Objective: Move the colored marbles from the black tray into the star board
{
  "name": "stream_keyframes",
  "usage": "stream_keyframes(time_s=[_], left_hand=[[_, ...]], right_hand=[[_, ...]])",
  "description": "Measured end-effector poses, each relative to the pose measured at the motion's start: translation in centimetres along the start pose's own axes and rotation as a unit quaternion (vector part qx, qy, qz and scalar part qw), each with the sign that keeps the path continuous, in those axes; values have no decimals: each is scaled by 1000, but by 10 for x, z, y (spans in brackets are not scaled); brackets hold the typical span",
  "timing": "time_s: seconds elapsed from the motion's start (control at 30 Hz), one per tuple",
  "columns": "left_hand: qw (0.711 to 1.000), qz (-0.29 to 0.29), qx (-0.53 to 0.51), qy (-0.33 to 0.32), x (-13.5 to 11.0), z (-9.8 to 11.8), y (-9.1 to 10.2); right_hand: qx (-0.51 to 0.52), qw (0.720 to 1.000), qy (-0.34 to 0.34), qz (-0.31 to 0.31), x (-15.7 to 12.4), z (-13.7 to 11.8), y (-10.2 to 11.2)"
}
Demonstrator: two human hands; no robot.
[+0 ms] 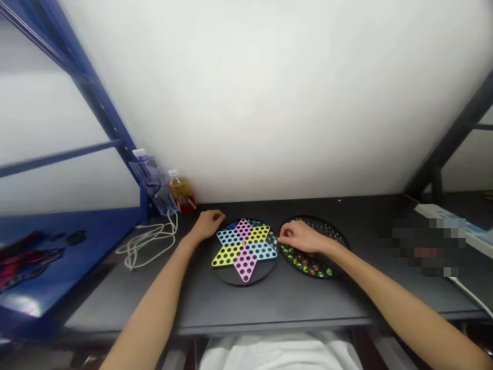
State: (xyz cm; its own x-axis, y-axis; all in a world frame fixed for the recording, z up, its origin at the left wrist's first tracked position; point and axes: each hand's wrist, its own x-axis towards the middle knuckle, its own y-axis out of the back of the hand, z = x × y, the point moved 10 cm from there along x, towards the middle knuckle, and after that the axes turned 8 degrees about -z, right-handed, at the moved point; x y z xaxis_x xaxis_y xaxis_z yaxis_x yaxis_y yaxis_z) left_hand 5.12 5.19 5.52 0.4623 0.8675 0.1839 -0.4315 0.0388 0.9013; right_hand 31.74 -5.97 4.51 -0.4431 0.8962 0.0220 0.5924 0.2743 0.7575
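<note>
Nearest, white cloth point(277, 355) shows below the front edge of the dark grey counter point(285, 303). Two bare forearms reach forward over that counter from 7 and 5 o'clock.

The left hand point(210, 224) lies palm down at the board's 10 o'clock edge, its fingers loosely curled; whether anything sits inside them cannot be told. The right hand point(302, 237) is bunched over the left side of the tray, with its fingertips point(280, 240) low among the marbles; it may or may not hold one.

The Chinese checkers board point(244, 250), a six-pointed star in pink, yellow and blue on a round black base, sits at 12 o'clock. Just beside it at 1 o'clock is a round black tray point(336, 273) holding many marbles point(304, 263), with green, yellow and red ones along its near side.

Farther off at 10 o'clock lies a looped white cable point(146, 247). Beyond it, at 11 o'clock, stand a clear plastic bottle point(154, 182) and an amber drink bottle point(181, 194). A pixelated patch point(423, 246) hides something at 2 o'clock. A white wall point(269, 103) rises behind everything.
</note>
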Motion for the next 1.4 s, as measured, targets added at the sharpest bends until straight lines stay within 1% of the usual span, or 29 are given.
stream_keyframes(time_s=[0.07,0.1,0.13,0.17,0.2,0.3,0.37,0.4,0.43,0.47,0.5,0.53,0.6,0.67,0.73,0.77,0.8,0.87,0.93,1.03,1.1,1.13,1.17,1.2,1.27,1.3,1.33,1.37,1.4], left_hand=[[1000,-1,4,-2,0,0,0],[1000,0,6,-2,0,0,0],[1000,0,8,-2,0,0,0],[1000,0,9,-3,0,0,0],[1000,0,9,-3,0,1,0],[1000,-1,6,-2,1,1,-1],[1000,-3,5,-1,1,1,-1],[1000,-4,5,0,0,1,-1],[1000,-4,5,1,0,1,-1],[1000,-4,5,2,0,1,-1],[1000,-5,7,2,0,0,-1],[1000,-5,8,1,0,0,-1],[1000,-4,9,-1,1,0,-2],[1000,-6,9,-3,1,0,-2],[1000,-7,7,-1,1,-1,-2],[1000,-8,7,1,1,-1,-3],[1000,-9,8,3,1,0,-3],[1000,-7,9,6,1,0,-2],[1000,-6,8,5,1,2,-1],[1000,-6,5,-1,0,3,-1],[1000,-9,5,-1,1,2,-2],[1000,-10,3,0,1,1,-2],[1000,-11,1,2,1,0,-3],[1000,-11,-1,2,1,0,-3],[1000,-10,-3,-1,1,0,-3],[1000,-9,-4,-2,0,0,-3],[1000,-9,-4,-2,0,1,-2],[1000,-10,-3,0,0,1,-2],[1000,-10,-3,1,0,1,-2]], right_hand=[[56,998,-13,13,0,7,3],[103,994,-21,21,-1,12,4],[162,986,-32,24,-1,18,6],[232,971,-43,24,-2,23,6],[307,950,-51,20,-3,28,5],[503,863,-51,6,-3,35,4],[577,816,-40,15,-2,36,7],[598,800,-38,22,-1,38,8],[610,791,-39,30,0,40,8],[614,787,-43,38,0,42,7],[609,790,-51,46,1,45,5],[594,800,-60,55,1,49,4],[535,839,-70,75,0,54,5],[434,896,-61,75,-2,51,9],[306,950,-26,48,-4,39,13],[243,970,-7,25,-5,32,13],[186,983,11,-1,-6,25,12],[107,993,32,-49,-8,17,8],[71,994,32,-78,-10,14,3],[72,994,25,-77,-9,14,1],[120,991,9,-63,-9,18,3],[168,984,-6,-55,-9,22,4],[230,972,-21,-46,-9,27,5],[301,952,-36,-37,-9,32,5],[438,897,-55,-27,-9,40,4],[489,870,-59,-25,-9,43,3],[524,849,-62,-22,-7,45,2],[544,837,-66,-17,-6,48,0],[550,832,-69,-6,-5,50,0]])
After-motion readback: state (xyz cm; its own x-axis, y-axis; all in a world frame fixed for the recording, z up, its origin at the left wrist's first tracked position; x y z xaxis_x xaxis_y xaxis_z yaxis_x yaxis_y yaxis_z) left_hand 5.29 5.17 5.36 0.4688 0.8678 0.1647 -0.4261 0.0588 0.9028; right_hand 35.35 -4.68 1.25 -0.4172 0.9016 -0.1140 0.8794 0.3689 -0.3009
